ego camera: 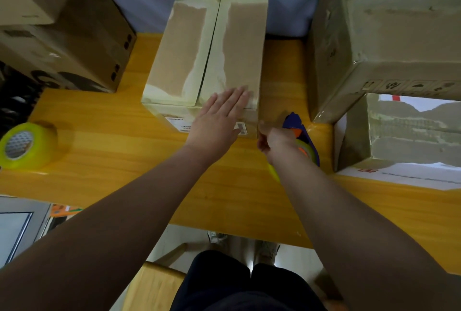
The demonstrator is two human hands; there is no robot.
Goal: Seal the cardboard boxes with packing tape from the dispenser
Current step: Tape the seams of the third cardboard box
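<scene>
A tall cardboard box [184,46] stands in the middle of the yellow wooden table [112,141], its two top flaps closed with a seam between them and old tape around the edges. My left hand [219,118] lies flat with straight fingers over the box's near right top corner. My right hand [277,143] grips a blue tape dispenser [299,128] with an orange hub and a yellowish roll, just right of the box's near corner, low by the table.
A spare roll of yellowish tape [27,146] sits at the table's left edge. Stacked cardboard boxes [62,36] stand at the back left. Large taped boxes [389,36] and a white box [404,141] crowd the right side.
</scene>
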